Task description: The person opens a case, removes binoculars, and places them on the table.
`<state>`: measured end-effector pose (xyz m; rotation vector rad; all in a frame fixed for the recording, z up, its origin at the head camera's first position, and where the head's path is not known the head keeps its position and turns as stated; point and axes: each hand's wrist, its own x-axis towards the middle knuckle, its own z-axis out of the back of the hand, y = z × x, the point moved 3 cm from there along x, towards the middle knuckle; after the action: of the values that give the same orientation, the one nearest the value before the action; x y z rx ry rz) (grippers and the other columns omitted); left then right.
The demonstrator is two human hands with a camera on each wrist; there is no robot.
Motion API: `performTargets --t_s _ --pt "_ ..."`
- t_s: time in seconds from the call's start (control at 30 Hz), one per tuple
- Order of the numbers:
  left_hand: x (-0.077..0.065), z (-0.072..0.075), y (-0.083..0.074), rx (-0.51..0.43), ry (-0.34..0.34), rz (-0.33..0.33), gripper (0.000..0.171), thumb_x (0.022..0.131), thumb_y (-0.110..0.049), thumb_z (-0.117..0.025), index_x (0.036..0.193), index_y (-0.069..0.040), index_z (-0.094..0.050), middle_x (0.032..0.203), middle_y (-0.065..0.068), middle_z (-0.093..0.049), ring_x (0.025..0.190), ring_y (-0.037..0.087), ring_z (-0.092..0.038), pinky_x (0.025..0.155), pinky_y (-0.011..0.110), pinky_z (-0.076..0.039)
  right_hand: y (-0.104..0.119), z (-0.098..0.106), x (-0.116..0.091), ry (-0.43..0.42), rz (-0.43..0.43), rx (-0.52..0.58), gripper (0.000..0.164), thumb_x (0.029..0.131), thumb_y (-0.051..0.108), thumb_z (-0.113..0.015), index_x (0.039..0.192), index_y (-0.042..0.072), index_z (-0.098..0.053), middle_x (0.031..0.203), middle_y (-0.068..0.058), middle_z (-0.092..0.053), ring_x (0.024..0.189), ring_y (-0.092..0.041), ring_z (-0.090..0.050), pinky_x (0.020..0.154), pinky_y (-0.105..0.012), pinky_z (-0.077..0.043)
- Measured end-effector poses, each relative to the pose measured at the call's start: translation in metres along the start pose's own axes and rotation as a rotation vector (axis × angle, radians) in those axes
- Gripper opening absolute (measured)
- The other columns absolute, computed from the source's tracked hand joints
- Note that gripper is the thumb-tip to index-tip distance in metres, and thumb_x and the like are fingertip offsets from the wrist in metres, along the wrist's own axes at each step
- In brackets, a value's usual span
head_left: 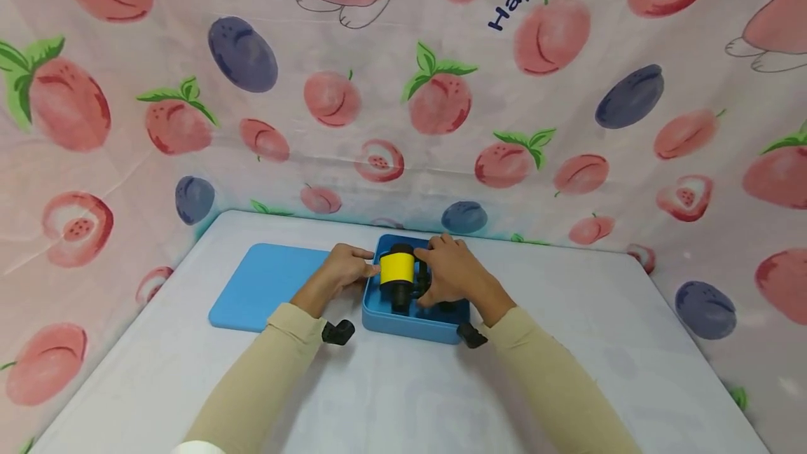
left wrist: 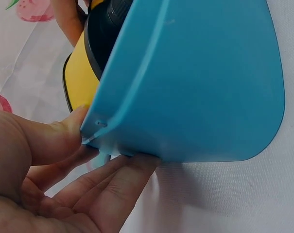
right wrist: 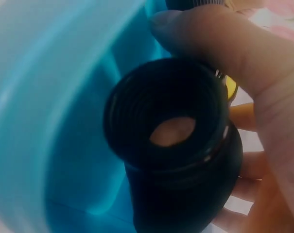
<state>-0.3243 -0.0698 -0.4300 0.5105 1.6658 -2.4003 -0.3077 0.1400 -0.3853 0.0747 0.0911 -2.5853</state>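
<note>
Yellow-and-black binoculars (head_left: 397, 269) are in the blue box (head_left: 410, 326), with one yellow barrel uppermost in the head view. My right hand (head_left: 455, 270) grips them from the right side. A black eyepiece (right wrist: 166, 160) fills the middle of the right wrist view, the right thumb (right wrist: 210, 34) lying just above it. My left hand (head_left: 343, 266) pinches the box's left wall, with the thumb (left wrist: 54, 138) at the rim and the fingers against the outside. The right hand covers part of the binoculars.
A flat blue lid (head_left: 265, 286) lies on the white table (head_left: 403, 398), left of the box and partly behind the left hand. Behind the table hangs a fruit-print cloth (head_left: 403, 188). Small black wrist mounts (head_left: 338, 332) show at both cuffs.
</note>
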Motion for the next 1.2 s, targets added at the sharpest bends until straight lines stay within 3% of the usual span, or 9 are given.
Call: performTargets --t_s 0.37,0.63,1.2 --pt "0.001 -0.001 0.004 0.001 -0.01 0.022 0.049 0.099 -0.01 -0.072 0.145 -0.004 -0.061 0.139 0.021 -0.066 0.109 0.025 -0.07 0.105 0.047 -0.056 -0.003 0.019 -0.008 -0.005 0.001 0.036 0.1 0.071 0.066 -0.087 0.152 0.015 -0.055 0.14 -0.015 -0.058 0.126 -0.035 -0.05 0.108 -0.061 -0.048" --pt "0.001 -0.001 -0.001 -0.009 -0.016 0.02 0.048 0.098 -0.01 -0.072 0.145 -0.004 -0.061 0.136 0.021 -0.069 0.106 0.024 -0.07 0.104 0.047 -0.057 -0.009 0.032 -0.014 -0.016 0.001 0.073 0.1 0.071 0.059 -0.09 0.152 0.013 -0.055 0.142 -0.017 -0.058 0.129 -0.037 -0.049 0.111 -0.063 -0.045" --pt "0.001 0.001 -0.001 -0.016 -0.01 -0.006 0.05 0.099 -0.01 -0.071 0.147 -0.003 -0.059 0.148 0.024 -0.06 0.124 0.031 -0.068 0.108 0.047 -0.054 -0.028 0.048 -0.032 -0.068 -0.019 0.057 0.102 0.07 0.058 -0.092 0.152 0.01 -0.054 0.143 -0.018 -0.057 0.13 -0.038 -0.048 0.108 -0.061 -0.047"
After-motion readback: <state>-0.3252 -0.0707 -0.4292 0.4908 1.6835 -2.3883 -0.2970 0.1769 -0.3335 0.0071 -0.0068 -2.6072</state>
